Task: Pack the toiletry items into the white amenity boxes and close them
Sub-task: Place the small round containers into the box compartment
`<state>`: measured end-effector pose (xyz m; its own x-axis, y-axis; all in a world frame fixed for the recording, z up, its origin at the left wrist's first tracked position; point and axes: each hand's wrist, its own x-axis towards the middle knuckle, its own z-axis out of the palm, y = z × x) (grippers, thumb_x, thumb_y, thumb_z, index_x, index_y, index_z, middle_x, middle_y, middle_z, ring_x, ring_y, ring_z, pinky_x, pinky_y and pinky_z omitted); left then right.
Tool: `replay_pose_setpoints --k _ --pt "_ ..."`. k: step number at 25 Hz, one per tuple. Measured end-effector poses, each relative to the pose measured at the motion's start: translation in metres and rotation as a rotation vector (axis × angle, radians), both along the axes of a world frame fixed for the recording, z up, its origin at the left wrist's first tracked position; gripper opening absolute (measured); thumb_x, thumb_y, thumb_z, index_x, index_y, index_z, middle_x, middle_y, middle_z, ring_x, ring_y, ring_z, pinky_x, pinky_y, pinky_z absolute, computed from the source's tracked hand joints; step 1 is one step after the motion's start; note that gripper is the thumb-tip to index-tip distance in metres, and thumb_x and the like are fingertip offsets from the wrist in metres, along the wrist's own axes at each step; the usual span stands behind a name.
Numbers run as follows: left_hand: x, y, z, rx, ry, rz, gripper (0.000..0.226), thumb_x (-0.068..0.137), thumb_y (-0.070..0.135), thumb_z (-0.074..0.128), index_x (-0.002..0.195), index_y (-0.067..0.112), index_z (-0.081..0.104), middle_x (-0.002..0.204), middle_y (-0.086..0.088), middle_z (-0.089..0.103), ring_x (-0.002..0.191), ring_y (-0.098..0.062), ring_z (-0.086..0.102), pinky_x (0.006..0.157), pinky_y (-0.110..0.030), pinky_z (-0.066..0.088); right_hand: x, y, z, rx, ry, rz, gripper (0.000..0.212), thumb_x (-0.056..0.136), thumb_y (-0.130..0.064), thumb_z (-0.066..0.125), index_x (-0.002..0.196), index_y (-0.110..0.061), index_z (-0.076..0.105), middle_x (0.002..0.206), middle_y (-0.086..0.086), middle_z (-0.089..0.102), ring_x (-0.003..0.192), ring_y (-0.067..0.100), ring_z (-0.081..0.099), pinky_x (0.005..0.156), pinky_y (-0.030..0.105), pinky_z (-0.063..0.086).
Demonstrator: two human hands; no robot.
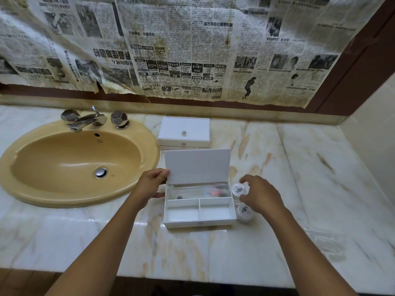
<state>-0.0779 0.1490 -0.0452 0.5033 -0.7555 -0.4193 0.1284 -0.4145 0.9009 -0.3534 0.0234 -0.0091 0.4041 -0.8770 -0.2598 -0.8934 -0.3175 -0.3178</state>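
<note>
An open white amenity box [199, 222] sits on the marble counter in front of me. Its lid [197, 166] stands raised, and my left hand [150, 182] holds the lid's left edge. The back compartment holds wrapped toiletry items [201, 192]; the two front compartments look empty. To the right of the box stand small round white containers with dark logos, one farther back [237, 190] and one nearer [244, 211]. My right hand [259, 194] hovers over them with fingers curled around the farther stack. Behind stands a second white amenity box [184, 133], closed, with a small knob.
A tan sink [81, 163] with chrome taps [89, 119] fills the counter's left side. Newspaper covers the wall [192, 45] behind. The counter's front edge [192, 280] runs below my arms. A side wall rises at the far right.
</note>
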Motion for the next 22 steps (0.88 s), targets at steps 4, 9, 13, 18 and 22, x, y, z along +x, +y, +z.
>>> replay_pose_setpoints --k 4,9,13,18,22 --pt "0.001 0.0 0.0 0.007 -0.004 0.003 0.024 0.099 0.029 0.055 0.098 0.012 0.072 0.099 -0.003 0.072 0.093 -0.009 0.069 0.061 -0.029 0.057 0.014 -0.006 -0.013 0.042 0.044 0.037 0.055 0.083 -0.023 0.061 0.135 -0.028 0.044 0.13 0.001 0.049 0.114 0.021 0.052 0.085 0.03 0.044" --pt "0.0 0.001 0.0 -0.002 -0.001 0.0 0.023 0.099 0.029 0.055 0.097 0.013 0.072 0.101 -0.002 0.072 0.093 -0.008 0.069 0.06 -0.028 0.057 0.018 -0.009 -0.028 0.045 0.052 0.046 0.05 0.083 -0.021 0.062 0.132 -0.023 0.048 0.126 0.003 0.05 0.113 0.023 0.052 0.086 0.03 0.044" --pt "0.0 0.001 0.001 -0.005 0.003 -0.002 0.023 0.1 0.028 0.055 0.095 0.014 0.072 0.1 -0.001 0.072 0.091 -0.006 0.069 0.056 -0.025 0.056 0.017 -0.009 -0.031 0.018 0.041 0.039 0.045 0.083 -0.02 0.062 0.127 -0.02 0.053 0.121 0.003 0.053 0.109 0.023 0.054 0.083 0.029 0.043" --pt "0.001 0.001 0.0 -0.007 0.008 -0.009 0.024 0.1 0.028 0.055 0.097 0.012 0.072 0.1 -0.002 0.072 0.09 -0.005 0.069 0.059 -0.027 0.057 0.02 -0.008 -0.001 -0.069 -0.008 -0.046 0.045 0.081 -0.028 0.064 0.124 -0.021 0.053 0.12 0.002 0.056 0.102 0.024 0.058 0.077 0.029 0.043" --pt "0.002 0.001 -0.003 -0.004 0.011 -0.009 0.024 0.099 0.029 0.056 0.098 0.011 0.072 0.102 -0.003 0.072 0.095 -0.01 0.069 0.063 -0.031 0.058 0.04 0.014 0.032 -0.116 -0.127 0.006 0.04 0.08 -0.038 0.066 0.114 -0.025 0.05 0.106 -0.001 0.061 0.085 0.021 0.057 0.068 0.028 0.043"
